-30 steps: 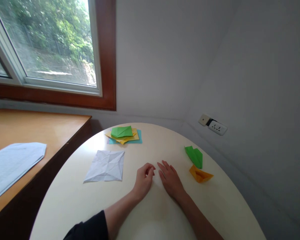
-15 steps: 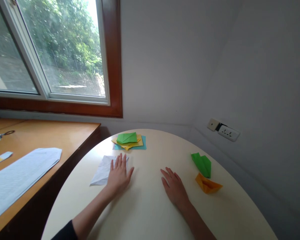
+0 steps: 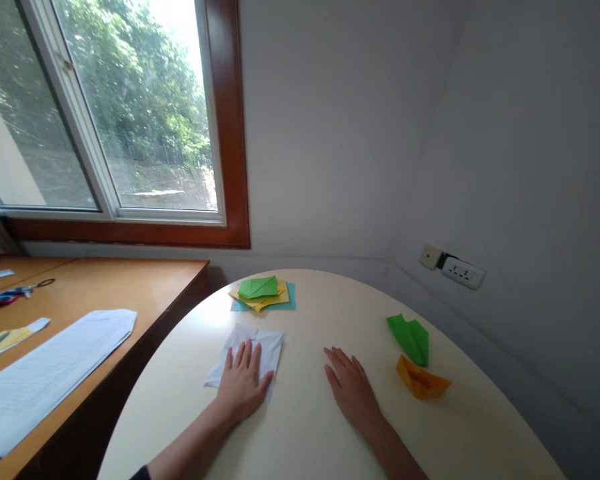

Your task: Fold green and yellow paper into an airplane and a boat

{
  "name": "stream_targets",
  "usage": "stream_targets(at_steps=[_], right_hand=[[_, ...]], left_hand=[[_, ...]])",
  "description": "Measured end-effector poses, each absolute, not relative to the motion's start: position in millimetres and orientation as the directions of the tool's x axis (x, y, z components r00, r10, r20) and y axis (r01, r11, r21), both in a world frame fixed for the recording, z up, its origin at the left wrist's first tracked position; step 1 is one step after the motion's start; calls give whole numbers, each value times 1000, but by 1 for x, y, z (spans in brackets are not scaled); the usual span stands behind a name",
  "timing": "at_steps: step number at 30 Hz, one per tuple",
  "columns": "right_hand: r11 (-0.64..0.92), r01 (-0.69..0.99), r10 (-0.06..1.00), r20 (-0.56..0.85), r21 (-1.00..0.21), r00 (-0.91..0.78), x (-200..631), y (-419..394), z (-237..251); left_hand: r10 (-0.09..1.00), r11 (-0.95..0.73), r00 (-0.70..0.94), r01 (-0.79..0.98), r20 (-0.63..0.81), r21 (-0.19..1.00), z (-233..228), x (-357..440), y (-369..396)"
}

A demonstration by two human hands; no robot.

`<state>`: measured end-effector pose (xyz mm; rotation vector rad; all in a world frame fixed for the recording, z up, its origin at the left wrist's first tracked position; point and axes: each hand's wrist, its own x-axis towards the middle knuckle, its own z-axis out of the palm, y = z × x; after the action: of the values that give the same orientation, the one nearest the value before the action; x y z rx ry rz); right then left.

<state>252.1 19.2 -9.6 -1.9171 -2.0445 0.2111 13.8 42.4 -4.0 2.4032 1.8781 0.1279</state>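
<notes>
My left hand (image 3: pixel 243 381) lies flat with spread fingers on a creased white sheet of paper (image 3: pixel 265 341), covering its lower middle. The sheet rests on the round cream table (image 3: pixel 300 433). My right hand (image 3: pixel 351 387) rests on the tabletop, fingers stretched out and holding nothing. To its right sit an orange folded paper boat (image 3: pixel 423 381) and, just behind that, a green folded paper piece (image 3: pixel 411 339).
At the table's back left, a green folded paper (image 3: pixel 258 287) tops yellow and blue sheets (image 3: pixel 291 297). A wooden desk (image 3: pixel 155 280) on the left bears stacked white papers (image 3: pixel 80 350) and scissors (image 3: pixel 30 291). A wall socket (image 3: pixel 463 273) is at right.
My left hand has come back toward me and slid the white sheet to the right. The right hand stays about where it was. The view has shifted slightly.
</notes>
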Motion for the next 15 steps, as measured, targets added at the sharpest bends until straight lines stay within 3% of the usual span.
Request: stream_targets(at_steps=[7,11,15], right_hand=[[112,906,982,185,-409,-38,252,19,-10],[135,889,975,219,-438,-40,253,19,-12],[173,872,964,262,-457,-54,254,19,-12]], left_hand=[[880,-462,474,860,-5,218,3,55,18],[848,-506,529,802,14,318,5,67,10],[830,-524,557,780,0,343,8,69,8]])
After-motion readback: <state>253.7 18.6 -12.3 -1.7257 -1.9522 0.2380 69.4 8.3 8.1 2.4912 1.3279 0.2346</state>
